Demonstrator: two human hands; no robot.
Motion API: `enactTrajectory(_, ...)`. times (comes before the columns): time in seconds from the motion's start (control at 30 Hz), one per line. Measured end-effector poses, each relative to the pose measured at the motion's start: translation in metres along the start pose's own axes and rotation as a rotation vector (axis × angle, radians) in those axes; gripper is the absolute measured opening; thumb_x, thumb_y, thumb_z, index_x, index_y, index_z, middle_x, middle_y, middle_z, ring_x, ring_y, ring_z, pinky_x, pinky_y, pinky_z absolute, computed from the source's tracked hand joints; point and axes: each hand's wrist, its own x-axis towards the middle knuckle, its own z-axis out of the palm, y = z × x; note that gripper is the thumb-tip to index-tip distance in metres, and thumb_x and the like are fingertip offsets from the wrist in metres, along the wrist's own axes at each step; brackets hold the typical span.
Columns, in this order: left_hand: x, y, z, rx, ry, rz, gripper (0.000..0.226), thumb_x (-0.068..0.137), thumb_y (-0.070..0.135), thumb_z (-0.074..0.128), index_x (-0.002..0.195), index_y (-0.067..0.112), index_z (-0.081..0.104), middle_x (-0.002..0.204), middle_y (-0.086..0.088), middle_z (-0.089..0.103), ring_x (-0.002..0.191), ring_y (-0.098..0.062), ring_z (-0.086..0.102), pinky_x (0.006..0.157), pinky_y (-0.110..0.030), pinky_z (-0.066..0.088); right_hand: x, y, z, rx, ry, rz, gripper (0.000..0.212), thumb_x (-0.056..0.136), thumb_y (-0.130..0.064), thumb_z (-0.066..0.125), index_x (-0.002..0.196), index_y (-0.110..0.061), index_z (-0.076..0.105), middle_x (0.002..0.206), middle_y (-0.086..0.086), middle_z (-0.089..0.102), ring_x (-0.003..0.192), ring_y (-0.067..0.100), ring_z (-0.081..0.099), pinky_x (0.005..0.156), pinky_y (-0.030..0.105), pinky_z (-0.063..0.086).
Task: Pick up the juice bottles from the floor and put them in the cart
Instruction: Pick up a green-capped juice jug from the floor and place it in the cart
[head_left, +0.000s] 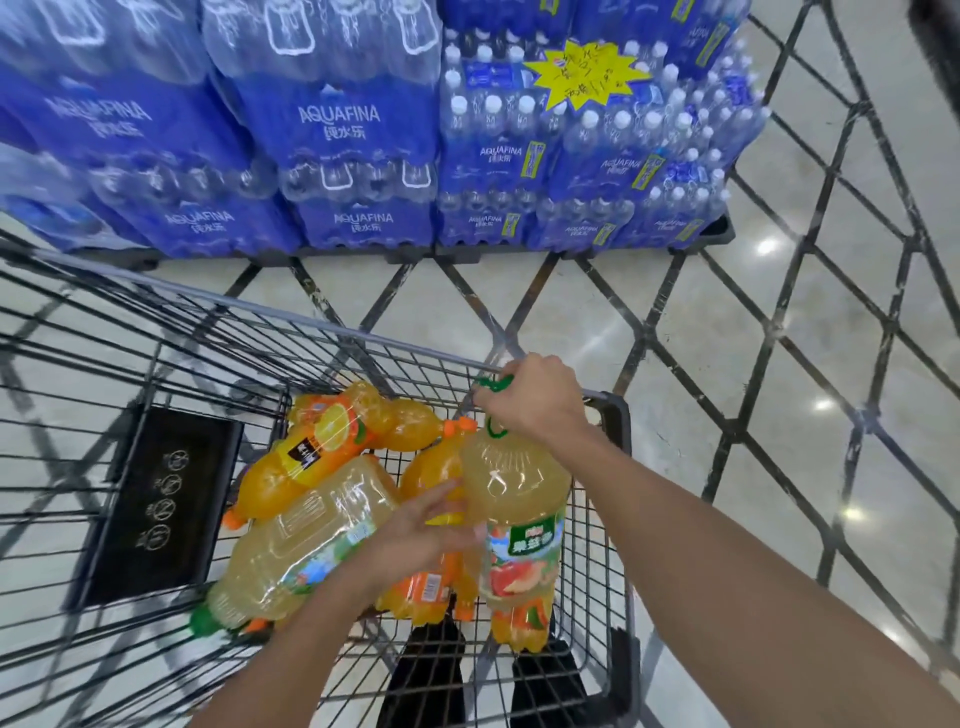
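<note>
A pale yellow juice bottle (522, 525) with a green handle hangs upright inside the wire cart (171, 332). My right hand (535, 402) grips its green handle at the cap. My left hand (421, 530) presses flat, fingers straight, against the bottle's left side. A twin pack of pale juice (306, 545) lies on its side in the cart. Orange juice bottles (332, 441) lie behind it, and more orange bottles (426, 592) sit under my left hand.
Stacks of blue shrink-wrapped water packs (332, 135) stand on black pallets just beyond the cart. A black folded child seat panel (161, 509) lies at the cart's left. Glossy tiled floor (779, 389) stretches to the right. Dark shoes (426, 675) show through the cart's bottom.
</note>
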Motion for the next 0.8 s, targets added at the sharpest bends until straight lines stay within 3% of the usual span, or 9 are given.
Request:
enactTrajectory(0.07, -0.002, 0.000, 0.007, -0.015, -0.014, -0.012, 0.080, 0.074, 0.039, 0.084, 0.142, 0.039, 0.042, 0.129, 0.009, 0.059, 0.102, -0.010, 0.069, 0.077, -0.031, 0.060, -0.001, 0.019, -0.001, 0.053, -0.019, 0.097, 0.034, 0.077, -0.046, 0.074, 0.084, -0.013, 0.077, 0.067, 0.000, 0.060, 0.076, 0.024, 0.064, 0.070, 0.035, 0.059)
enactTrajectory(0.17, -0.004, -0.009, 0.005, 0.029, -0.028, -0.028, 0.092, 0.060, 0.055, 0.087, 0.140, 0.031, 0.049, 0.116, 0.005, 0.068, 0.093, -0.016, 0.073, 0.085, -0.039, 0.060, -0.004, 0.045, 0.010, 0.117, -0.117, 0.185, 0.038, 0.075, -0.044, 0.074, 0.069, -0.006, 0.072, 0.064, 0.006, 0.067, 0.068, 0.021, 0.065, 0.061, 0.033, 0.053)
enactTrajectory(0.27, -0.008, -0.018, 0.010, 0.206, -0.073, -0.058, 0.089, 0.062, 0.056, 0.085, 0.140, 0.031, 0.049, 0.114, 0.013, 0.063, 0.095, -0.002, 0.067, 0.082, -0.021, 0.055, -0.012, 0.057, 0.051, 0.104, -0.230, 0.216, 0.038, 0.072, -0.048, 0.074, 0.064, -0.012, 0.066, 0.061, 0.002, 0.062, 0.066, 0.020, 0.062, 0.052, 0.028, 0.043)
enactTrajectory(0.33, -0.016, -0.016, 0.017, 0.286, -0.075, -0.004, 0.067, 0.076, 0.045, 0.081, 0.134, 0.036, 0.048, 0.118, 0.020, 0.056, 0.091, 0.012, 0.061, 0.073, -0.005, 0.046, -0.012, 0.060, 0.072, 0.173, -0.248, 0.238, 0.033, 0.074, -0.046, 0.074, 0.076, -0.013, 0.071, 0.069, 0.001, 0.063, 0.073, 0.022, 0.062, 0.057, 0.029, 0.043)
enactTrajectory(0.37, -0.017, -0.019, 0.017, 0.339, -0.061, 0.047, 0.072, 0.074, 0.053, 0.079, 0.136, 0.039, 0.044, 0.125, 0.021, 0.052, 0.099, 0.014, 0.057, 0.080, -0.004, 0.043, -0.010, 0.062, 0.077, 0.233, -0.250, 0.256, 0.033, 0.077, -0.045, 0.076, 0.085, -0.013, 0.072, 0.078, 0.003, 0.065, 0.079, 0.022, 0.062, 0.061, 0.030, 0.044)
enactTrajectory(0.47, -0.019, -0.018, 0.010, 0.595, 0.043, 0.269, 0.074, 0.076, 0.066, 0.067, 0.141, 0.053, 0.034, 0.146, 0.024, 0.040, 0.135, -0.001, 0.039, 0.106, -0.018, 0.032, -0.015, 0.073, 0.075, 0.353, -0.269, 0.278, 0.058, 0.085, -0.052, 0.075, 0.125, -0.011, 0.063, 0.119, 0.012, 0.066, 0.112, 0.028, 0.061, 0.085, 0.033, 0.048)
enactTrajectory(0.57, -0.020, 0.008, 0.003, 0.805, 0.216, 0.456, 0.070, 0.086, 0.057, 0.061, 0.148, 0.047, 0.030, 0.149, 0.024, 0.036, 0.138, 0.001, 0.031, 0.108, -0.020, 0.027, -0.029, 0.087, 0.059, 0.289, -0.246, 0.212, 0.075, 0.090, -0.056, 0.068, 0.149, -0.017, 0.046, 0.150, 0.011, 0.051, 0.135, 0.030, 0.051, 0.104, 0.034, 0.043)
enactTrajectory(0.67, -0.018, 0.051, -0.004, 0.931, 0.341, 0.572, 0.071, 0.086, 0.058, 0.056, 0.150, 0.038, 0.035, 0.152, 0.009, 0.042, 0.141, -0.010, 0.033, 0.110, -0.027, 0.029, -0.046, 0.091, 0.032, 0.219, -0.174, 0.143, 0.072, 0.091, -0.058, 0.064, 0.151, -0.022, 0.046, 0.154, 0.005, 0.049, 0.140, 0.026, 0.046, 0.112, 0.036, 0.040)
enactTrajectory(0.8, -0.021, 0.110, -0.007, 1.063, 0.412, 0.625, 0.074, 0.083, 0.067, 0.047, 0.150, 0.039, 0.035, 0.153, 0.006, 0.043, 0.142, -0.017, 0.035, 0.113, -0.040, 0.032, -0.082, 0.092, -0.009, 0.201, -0.082, 0.089, 0.072, 0.090, -0.064, 0.061, 0.151, -0.028, 0.046, 0.151, 0.001, 0.053, 0.136, 0.022, 0.051, 0.109, 0.036, 0.042)
